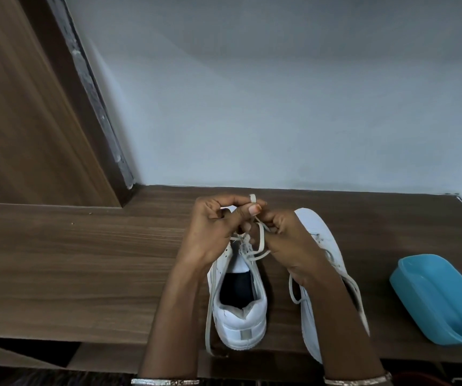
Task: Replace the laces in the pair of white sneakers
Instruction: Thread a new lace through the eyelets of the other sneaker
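Head view. Both hands work just above the tongue of the near white sneaker (239, 323), which stands at lower centre of the frame on the desk (85, 260), heel toward the camera.

- The left hand (210, 232) pinches a small upright loop of the white lace (262, 239) between thumb and fingertip.
- The right hand (291, 243) is curled round the other strand just beside it.
- A long free end trails down the sneaker's left flank and over the desk edge.
- The second sneaker (324, 246) lies to the right, partly under the right forearm, with its own lace hanging slack.
- A blue plastic tray (441, 299) sits at far right, well apart.

The step in hand appears to be tying off the top of the near sneaker. To do it well:

1. Keep the pinched loop upright and tensioned.
2. Wrap the right strand fully round its base before pushing it through.
3. Draw both sides evenly so that the knot seats on the tongue, not off to one side.
4. Check that the lower crossings are snug first; they are hidden behind the hands.
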The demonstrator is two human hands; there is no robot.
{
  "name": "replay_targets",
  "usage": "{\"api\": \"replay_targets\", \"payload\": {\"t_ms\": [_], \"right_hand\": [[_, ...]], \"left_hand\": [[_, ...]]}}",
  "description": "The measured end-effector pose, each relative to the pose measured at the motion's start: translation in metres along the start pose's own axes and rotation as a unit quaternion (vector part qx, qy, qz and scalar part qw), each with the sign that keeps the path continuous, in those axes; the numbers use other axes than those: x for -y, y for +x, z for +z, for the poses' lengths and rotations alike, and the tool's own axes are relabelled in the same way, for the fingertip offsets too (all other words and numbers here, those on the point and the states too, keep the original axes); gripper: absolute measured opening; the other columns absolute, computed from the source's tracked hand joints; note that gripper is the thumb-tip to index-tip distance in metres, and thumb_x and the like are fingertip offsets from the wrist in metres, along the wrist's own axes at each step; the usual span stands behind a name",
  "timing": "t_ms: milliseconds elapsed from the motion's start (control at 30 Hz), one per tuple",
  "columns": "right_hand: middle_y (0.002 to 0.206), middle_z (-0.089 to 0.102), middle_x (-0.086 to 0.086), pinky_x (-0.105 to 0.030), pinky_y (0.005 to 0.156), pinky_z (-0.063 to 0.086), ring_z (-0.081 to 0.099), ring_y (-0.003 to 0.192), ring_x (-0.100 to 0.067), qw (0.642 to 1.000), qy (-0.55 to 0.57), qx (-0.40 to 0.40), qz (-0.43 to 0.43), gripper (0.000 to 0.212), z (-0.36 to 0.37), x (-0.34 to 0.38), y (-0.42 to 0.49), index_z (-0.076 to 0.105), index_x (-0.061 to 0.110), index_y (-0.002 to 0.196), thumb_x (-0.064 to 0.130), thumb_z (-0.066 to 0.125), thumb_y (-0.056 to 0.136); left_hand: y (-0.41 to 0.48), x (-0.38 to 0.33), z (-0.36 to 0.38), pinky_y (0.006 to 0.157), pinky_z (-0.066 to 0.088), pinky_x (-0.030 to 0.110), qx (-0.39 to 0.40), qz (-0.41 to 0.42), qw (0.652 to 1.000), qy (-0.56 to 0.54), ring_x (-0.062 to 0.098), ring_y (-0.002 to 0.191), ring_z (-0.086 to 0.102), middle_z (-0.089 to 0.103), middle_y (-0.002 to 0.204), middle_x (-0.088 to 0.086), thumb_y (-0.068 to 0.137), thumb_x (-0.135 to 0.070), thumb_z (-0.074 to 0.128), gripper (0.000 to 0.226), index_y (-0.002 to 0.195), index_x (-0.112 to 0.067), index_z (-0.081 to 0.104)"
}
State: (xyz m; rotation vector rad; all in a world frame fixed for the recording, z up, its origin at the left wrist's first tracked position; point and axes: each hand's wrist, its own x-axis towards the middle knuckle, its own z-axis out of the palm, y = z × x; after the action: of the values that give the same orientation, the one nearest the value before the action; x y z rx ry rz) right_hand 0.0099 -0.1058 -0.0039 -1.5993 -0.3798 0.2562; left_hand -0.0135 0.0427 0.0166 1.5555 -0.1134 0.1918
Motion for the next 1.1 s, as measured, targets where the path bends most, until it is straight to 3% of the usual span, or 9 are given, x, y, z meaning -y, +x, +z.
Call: {"api": "replay_targets", "payload": {"t_ms": [67, 167, 300, 433, 500, 633, 867, 1000, 1100], "right_hand": [[0.067, 0.072, 0.003, -0.024, 0.066, 0.050, 0.066, 0.065, -0.008, 0.998, -0.026, -0.050, -0.010, 0.017, 0.003, 0.000, 0.001, 0.075, 0.015, 0.080, 0.018, 0.066, 0.094], [0.077, 0.076, 0.001, -0.033, 0.076, 0.055, 0.072, 0.077, -0.012, 0.993, -0.046, -0.107, -0.007, 0.014, 0.001, -0.002, 0.004, 0.079, 0.017, 0.088, 0.026, 0.069, 0.093], [0.088, 0.078, -0.001, -0.040, 0.083, 0.057, 0.074, 0.085, -0.018, 0.990, -0.050, -0.128, 0.017, 0.011, -0.004, -0.003, 0.005, 0.080, 0.018, 0.097, 0.021, 0.073, 0.089], [0.081, 0.074, -0.003, -0.024, 0.062, 0.056, 0.068, 0.069, -0.009, 0.979, -0.090, -0.176, 0.042, 0.012, -0.026, 0.014, -0.001, 0.079, 0.020, 0.096, 0.012, 0.072, 0.089], [0.090, 0.074, 0.002, -0.022, 0.072, 0.055, 0.069, 0.081, -0.007, 0.954, -0.197, -0.225, 0.035, 0.022, -0.041, 0.021, -0.006, 0.077, 0.021, 0.103, 0.008, 0.063, 0.093], [0.105, 0.071, 0.008, -0.038, 0.100, 0.049, 0.064, 0.107, -0.016, 0.935, -0.256, -0.243, 0.038, 0.040, -0.050, 0.031, -0.012, 0.072, 0.018, 0.118, 0.001, 0.046, 0.092], [0.091, 0.074, 0.002, -0.024, 0.073, 0.047, 0.065, 0.088, -0.010, 0.957, -0.252, -0.061, 0.129, 0.036, -0.033, 0.031, -0.019, 0.051, 0.026, 0.126, 0.005, 0.044, 0.098], [0.085, 0.076, -0.003, -0.017, 0.063, 0.051, 0.067, 0.071, -0.006, 0.981, -0.154, -0.099, 0.070, 0.025, -0.022, 0.025, -0.012, 0.058, 0.017, 0.113, -0.002, 0.048, 0.098], [0.084, 0.076, -0.005, -0.027, 0.066, 0.054, 0.070, 0.071, -0.013, 0.984, -0.089, -0.146, 0.047, 0.016, -0.013, 0.016, -0.002, 0.063, 0.012, 0.102, -0.001, 0.058, 0.094]], "left_hand": [[-0.002, -0.005, -0.003, 0.065, 0.053, 0.026, -0.006, -0.002, 1.000, -0.014, 0.017, 0.061, 0.064, 0.070, 0.074, 0.020, 0.086, -0.013, 0.070, 0.012, 0.095, -0.009, 0.078], [-0.002, -0.003, -0.021, 0.059, 0.047, 0.017, -0.041, -0.026, 0.998, 0.048, 0.002, 0.061, 0.063, 0.074, 0.082, 0.006, 0.091, -0.017, 0.067, 0.016, 0.099, -0.005, 0.074], [-0.007, 0.024, -0.046, 0.071, 0.053, 0.040, -0.054, -0.138, 0.963, 0.227, 0.023, 0.077, 0.067, 0.072, 0.081, 0.003, 0.079, -0.046, 0.077, 0.030, 0.085, -0.017, 0.072], [-0.024, 0.033, -0.044, 0.064, 0.044, 0.025, 0.051, -0.235, 0.928, 0.284, 0.011, 0.073, 0.060, 0.065, 0.083, -0.006, 0.053, -0.060, 0.088, 0.058, 0.093, -0.026, 0.063], [-0.028, 0.037, -0.040, 0.063, 0.045, 0.026, 0.050, -0.227, 0.924, 0.303, 0.010, 0.074, 0.062, 0.067, 0.085, -0.006, 0.044, -0.064, 0.086, 0.066, 0.094, -0.030, 0.060], [-0.032, 0.043, -0.034, 0.066, 0.052, 0.031, -0.048, -0.168, 0.918, 0.357, 0.004, 0.065, 0.062, 0.068, 0.071, -0.012, 0.064, -0.046, 0.078, 0.025, 0.080, -0.031, 0.066], [-0.034, 0.054, -0.031, 0.060, 0.052, 0.026, -0.169, -0.128, 0.930, 0.301, 0.001, 0.065, 0.067, 0.070, 0.065, -0.015, 0.078, -0.033, 0.079, 0.005, 0.074, -0.031, 0.076], [-0.030, 0.062, -0.025, 0.060, 0.055, 0.036, -0.199, -0.128, 0.943, 0.234, 0.016, 0.063, 0.069, 0.071, 0.064, -0.004, 0.076, -0.033, 0.080, 0.008, 0.072, -0.028, 0.077], [-0.027, 0.064, -0.024, 0.055, 0.049, 0.034, -0.192, -0.138, 0.957, 0.167, 0.016, 0.053, 0.062, 0.072, 0.064, -0.001, 0.077, -0.027, 0.082, 0.005, 0.074, -0.025, 0.078]]}}
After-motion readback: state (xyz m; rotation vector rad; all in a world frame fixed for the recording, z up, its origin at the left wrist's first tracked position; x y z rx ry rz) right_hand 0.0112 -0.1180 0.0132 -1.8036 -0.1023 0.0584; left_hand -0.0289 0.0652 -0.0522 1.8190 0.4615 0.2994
